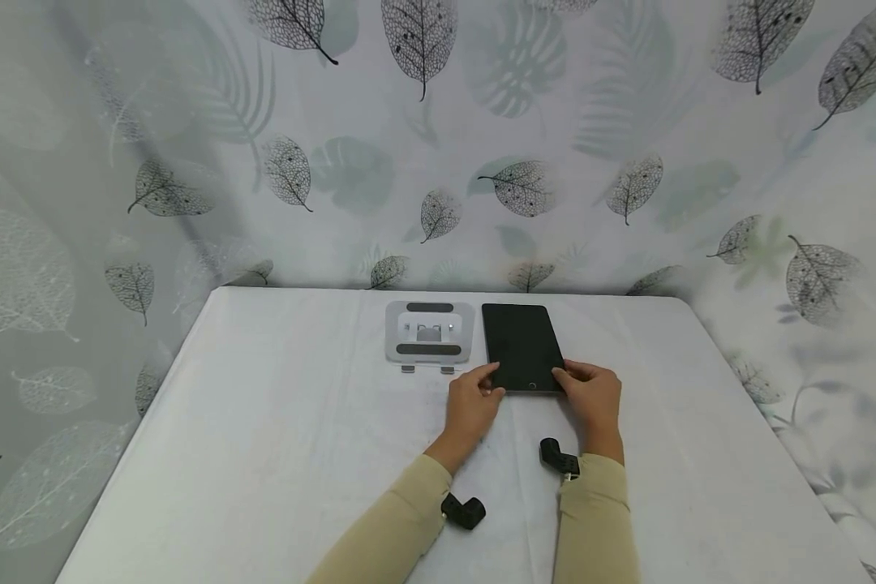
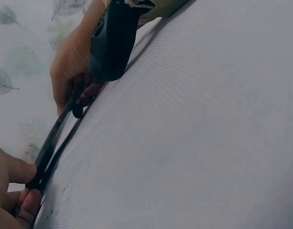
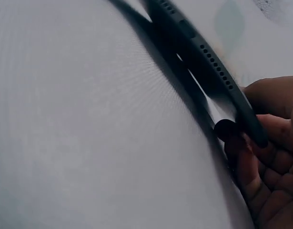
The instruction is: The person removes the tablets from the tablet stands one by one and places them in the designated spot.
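A black tablet point(image 1: 523, 345) with a round button at its near end lies at the far side of the table, screen up. My left hand point(image 1: 474, 405) pinches its near left corner between thumb and fingers, and my right hand point(image 1: 591, 397) grips the near right corner. In the right wrist view the tablet's edge point(image 3: 210, 62) shows a port and rows of small holes, with a dark band below it. Fingers of the right hand point(image 3: 275, 148) curl under that edge. The left wrist view shows the left thumb point(image 2: 20, 169) on top of the tablet's end.
A folded silver stand point(image 1: 429, 332) with dark pads lies just left of the tablet. White cloth covers the table point(image 1: 263, 438), and a leaf-patterned curtain point(image 1: 365, 162) rises behind its far edge. Black wrist cameras point(image 1: 464, 513) sit on both sleeves.
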Demonstrator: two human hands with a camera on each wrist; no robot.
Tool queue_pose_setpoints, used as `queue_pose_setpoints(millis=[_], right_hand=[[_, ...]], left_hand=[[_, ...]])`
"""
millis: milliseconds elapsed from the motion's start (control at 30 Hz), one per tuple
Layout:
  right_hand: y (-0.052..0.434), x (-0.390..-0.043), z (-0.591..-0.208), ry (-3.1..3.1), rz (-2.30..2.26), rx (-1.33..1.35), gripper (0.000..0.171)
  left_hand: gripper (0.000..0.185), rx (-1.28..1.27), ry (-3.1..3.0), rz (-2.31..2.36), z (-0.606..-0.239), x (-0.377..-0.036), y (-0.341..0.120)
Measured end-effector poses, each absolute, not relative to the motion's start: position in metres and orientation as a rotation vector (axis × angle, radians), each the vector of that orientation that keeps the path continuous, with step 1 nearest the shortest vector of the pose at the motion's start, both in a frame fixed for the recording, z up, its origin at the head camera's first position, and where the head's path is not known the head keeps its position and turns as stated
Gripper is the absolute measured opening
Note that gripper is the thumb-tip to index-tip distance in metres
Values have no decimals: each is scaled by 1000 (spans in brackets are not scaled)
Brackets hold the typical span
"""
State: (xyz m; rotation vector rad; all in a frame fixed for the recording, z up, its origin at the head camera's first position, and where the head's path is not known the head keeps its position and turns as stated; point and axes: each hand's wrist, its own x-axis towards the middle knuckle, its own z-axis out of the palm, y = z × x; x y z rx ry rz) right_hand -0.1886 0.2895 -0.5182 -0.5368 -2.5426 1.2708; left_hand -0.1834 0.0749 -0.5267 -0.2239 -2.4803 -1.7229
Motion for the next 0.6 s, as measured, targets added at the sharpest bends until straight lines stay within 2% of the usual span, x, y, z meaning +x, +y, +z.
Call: queue_pose_setpoints(millis=[167, 600], right_hand=[[285, -187, -522, -2517, 1162, -405, 34], [282, -196, -525, -2527, 1015, -405, 32]], left_hand=[[46, -196, -2523, -1626, -527, -184, 75], [41, -194, -2563, -1512, -524, -189, 75]])
